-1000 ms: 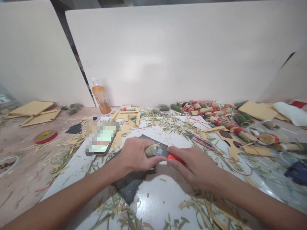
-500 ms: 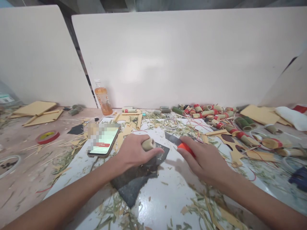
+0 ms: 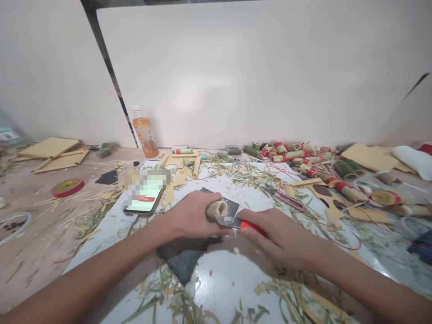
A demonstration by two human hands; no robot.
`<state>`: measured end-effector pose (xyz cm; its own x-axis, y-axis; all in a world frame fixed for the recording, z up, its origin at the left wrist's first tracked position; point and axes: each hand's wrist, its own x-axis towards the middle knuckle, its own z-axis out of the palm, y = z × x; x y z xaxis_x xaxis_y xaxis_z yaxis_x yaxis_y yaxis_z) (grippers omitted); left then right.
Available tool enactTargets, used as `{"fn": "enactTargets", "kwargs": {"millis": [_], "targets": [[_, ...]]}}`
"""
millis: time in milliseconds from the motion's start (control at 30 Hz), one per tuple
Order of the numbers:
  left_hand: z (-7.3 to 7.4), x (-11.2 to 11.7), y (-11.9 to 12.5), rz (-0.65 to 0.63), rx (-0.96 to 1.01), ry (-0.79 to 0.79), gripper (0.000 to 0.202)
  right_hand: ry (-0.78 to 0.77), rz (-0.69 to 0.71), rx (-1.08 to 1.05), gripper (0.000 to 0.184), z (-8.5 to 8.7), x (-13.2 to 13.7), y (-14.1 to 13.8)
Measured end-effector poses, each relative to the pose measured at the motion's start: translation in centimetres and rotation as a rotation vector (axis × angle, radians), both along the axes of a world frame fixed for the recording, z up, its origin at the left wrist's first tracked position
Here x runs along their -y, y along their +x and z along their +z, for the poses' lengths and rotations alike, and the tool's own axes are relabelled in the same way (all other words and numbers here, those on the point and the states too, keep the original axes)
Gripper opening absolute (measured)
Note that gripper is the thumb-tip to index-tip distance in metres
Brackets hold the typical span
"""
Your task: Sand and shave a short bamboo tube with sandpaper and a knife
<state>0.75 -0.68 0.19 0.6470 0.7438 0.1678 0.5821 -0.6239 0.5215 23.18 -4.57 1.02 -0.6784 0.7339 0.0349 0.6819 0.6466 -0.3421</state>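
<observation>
In the middle of the head view, my left hand point(image 3: 192, 215) is wrapped round a short bamboo tube point(image 3: 218, 208), its hollow end facing right. My right hand point(image 3: 278, 236) grips a knife point(image 3: 253, 227) by its orange-red handle. The blade points left and meets the lower edge of the tube's open end; exactly how it touches is hard to make out. Beneath my left hand lies dark sandpaper point(image 3: 184, 261), strewn with pale specks, on a white board point(image 3: 219, 292).
A phone point(image 3: 145, 193) lies left of my hands, a drink bottle point(image 3: 145, 135) behind it. Red tape point(image 3: 67, 187) sits farther left. Many bamboo pieces point(image 3: 297, 155) are heaped at back right, with a pink cutter point(image 3: 290, 201) nearer. Shavings point(image 3: 162, 297) litter the board.
My right hand has brought the knife left and down, from apart to the tube's end. The tube has shifted slightly right, and the pink cutter is now uncovered.
</observation>
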Motion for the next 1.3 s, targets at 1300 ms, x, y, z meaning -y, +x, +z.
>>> {"fn": "enactTargets", "kwargs": {"millis": [1300], "targets": [[0.97, 0.80, 0.17, 0.115, -0.381, 0.322, 0.064, 0.030, -0.018, 0.040, 0.028, -0.09, 0.27, -0.44]]}}
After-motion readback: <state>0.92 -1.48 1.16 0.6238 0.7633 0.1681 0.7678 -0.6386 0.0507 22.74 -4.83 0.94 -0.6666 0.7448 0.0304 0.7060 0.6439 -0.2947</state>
